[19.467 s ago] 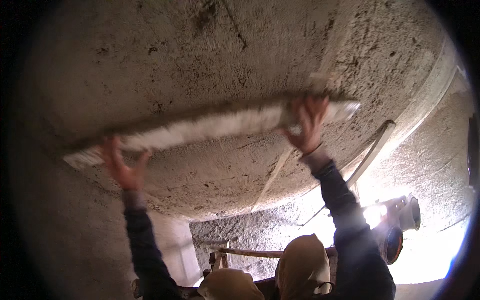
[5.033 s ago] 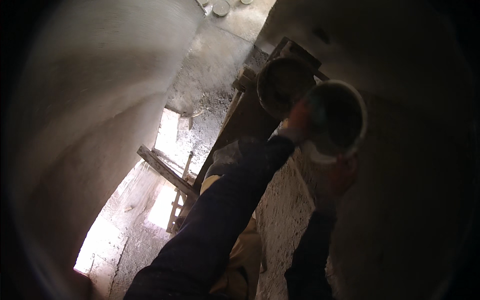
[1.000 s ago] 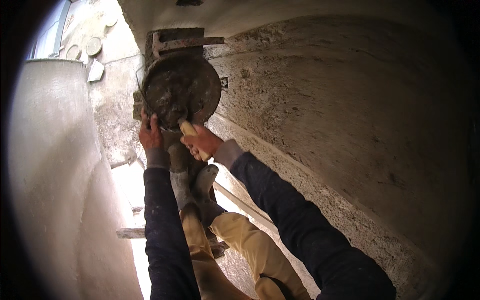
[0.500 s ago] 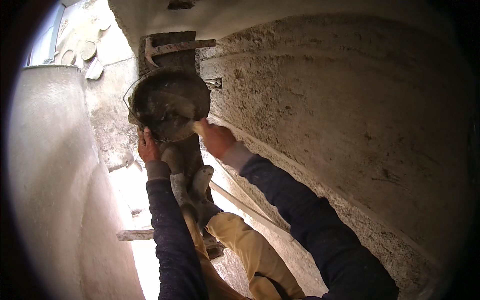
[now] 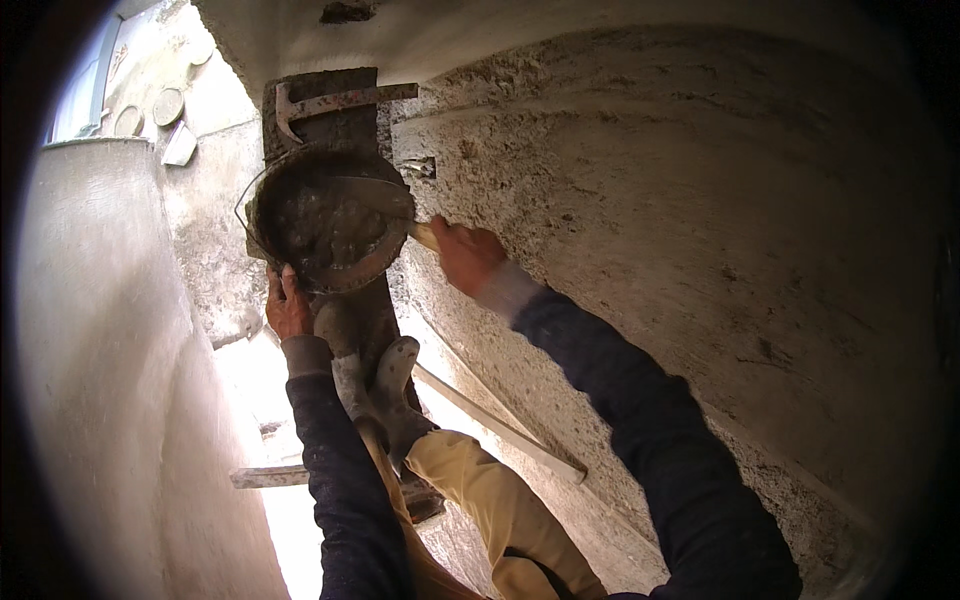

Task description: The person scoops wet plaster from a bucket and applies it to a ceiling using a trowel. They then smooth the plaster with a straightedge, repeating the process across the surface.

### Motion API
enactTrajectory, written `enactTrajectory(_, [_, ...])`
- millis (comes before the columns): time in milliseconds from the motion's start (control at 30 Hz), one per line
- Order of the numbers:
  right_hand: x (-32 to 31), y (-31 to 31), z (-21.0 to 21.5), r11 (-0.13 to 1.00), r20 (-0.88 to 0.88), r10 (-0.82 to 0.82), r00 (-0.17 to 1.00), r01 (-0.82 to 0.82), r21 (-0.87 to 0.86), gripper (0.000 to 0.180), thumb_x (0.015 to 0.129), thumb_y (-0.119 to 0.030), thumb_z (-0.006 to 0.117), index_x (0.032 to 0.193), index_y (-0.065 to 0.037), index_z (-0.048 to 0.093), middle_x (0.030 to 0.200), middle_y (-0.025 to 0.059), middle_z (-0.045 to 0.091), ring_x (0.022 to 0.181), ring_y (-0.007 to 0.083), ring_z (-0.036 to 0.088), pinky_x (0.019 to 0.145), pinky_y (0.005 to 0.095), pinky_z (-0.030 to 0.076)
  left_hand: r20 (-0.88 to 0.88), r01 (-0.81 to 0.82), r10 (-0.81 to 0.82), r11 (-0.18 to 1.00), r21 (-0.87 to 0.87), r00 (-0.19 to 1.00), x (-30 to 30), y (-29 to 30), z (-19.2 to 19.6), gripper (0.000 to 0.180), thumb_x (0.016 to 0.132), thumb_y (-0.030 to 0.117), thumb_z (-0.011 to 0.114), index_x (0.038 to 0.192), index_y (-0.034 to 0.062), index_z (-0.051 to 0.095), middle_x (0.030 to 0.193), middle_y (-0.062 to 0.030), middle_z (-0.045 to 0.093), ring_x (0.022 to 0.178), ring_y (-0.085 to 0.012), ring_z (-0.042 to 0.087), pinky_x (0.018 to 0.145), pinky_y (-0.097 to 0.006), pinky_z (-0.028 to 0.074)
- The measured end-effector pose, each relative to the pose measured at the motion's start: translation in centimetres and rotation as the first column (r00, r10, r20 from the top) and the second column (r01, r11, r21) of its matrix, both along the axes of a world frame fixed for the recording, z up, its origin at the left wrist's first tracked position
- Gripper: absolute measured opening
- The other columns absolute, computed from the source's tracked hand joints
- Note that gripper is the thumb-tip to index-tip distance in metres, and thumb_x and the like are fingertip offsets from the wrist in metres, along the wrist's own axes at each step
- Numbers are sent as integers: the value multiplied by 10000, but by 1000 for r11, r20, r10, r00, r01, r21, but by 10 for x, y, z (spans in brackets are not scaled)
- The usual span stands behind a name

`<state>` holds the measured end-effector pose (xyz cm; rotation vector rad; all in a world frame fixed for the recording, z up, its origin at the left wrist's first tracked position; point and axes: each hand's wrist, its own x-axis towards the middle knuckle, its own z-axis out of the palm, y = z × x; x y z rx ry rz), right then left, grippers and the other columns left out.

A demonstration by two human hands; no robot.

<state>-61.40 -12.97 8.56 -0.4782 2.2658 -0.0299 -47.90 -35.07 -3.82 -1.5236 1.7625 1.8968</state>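
While left hand [image 5: 288, 308] grips pan [image 5: 325, 228] rim, upper left, right hand's [image 5: 465, 255] fingers clamp trowel [image 5: 385, 205], now dug deeper into mortar [image 5: 320, 225].

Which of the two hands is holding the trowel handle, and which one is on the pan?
The right hand grips the trowel handle; the left hand steadies the mortar pan at its lower rim.

We saw grey-brown wet mortar in a rusty brown pan [image 5: 325, 225], dark navy sleeves [image 5: 660, 430], tan trousers [image 5: 495, 510], a pale grey speckled wall [image 5: 700, 200] and a rust-coloured hammer [image 5: 335, 100].
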Motion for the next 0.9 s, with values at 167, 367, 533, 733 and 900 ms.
enactTrajectory(167, [25,-38,-52,996,109,-30,994,39,-79,374,803,-111,485,1160,-21,414,865,262,601,806,422,601,709,504,476,-11,128,-132,974,-190,991,-12,7,-12,644,873,464,492,1310,-1,411,1148,-204,575,1014,-253,567,866,-322,436])
enactTrajectory(367, [29,0,1,992,178,-7,984,29,-122,362,806,-149,526,1133,-39,414,851,246,604,779,398,609,687,498,474,95,180,-164,964,-197,982,-21,1,9,634,879,482,465,1312,21,418,1140,-220,576,1025,-275,563,884,-318,419])
enactTrajectory(533, [5,6,26,995,-72,-30,997,23,-93,275,837,-160,498,1077,-36,445,873,205,602,796,352,620,705,462,488,71,158,-148,973,-169,986,-18,-1,7,618,882,476,461,1317,40,418,1151,-213,573,1025,-279,563,887,-323,419])
enactTrajectory(733, [-6,-1,-70,996,-228,-49,972,31,-83,166,837,-74,460,987,-4,474,768,207,622,686,350,631,584,433,508,-18,138,-146,964,-225,989,-31,12,9,598,886,455,475,1317,43,423,1128,-193,592,958,-251,584,854,-295,435])
enactTrajectory(900, [23,-18,-92,979,11,-119,993,120,-163,256,758,-60,516,999,22,486,776,236,614,750,392,616,666,466,494,-24,144,-151,971,-191,988,-18,9,-1,536,920,361,481,1307,-4,415,1133,-164,590,956,-201,569,827,-287,452])
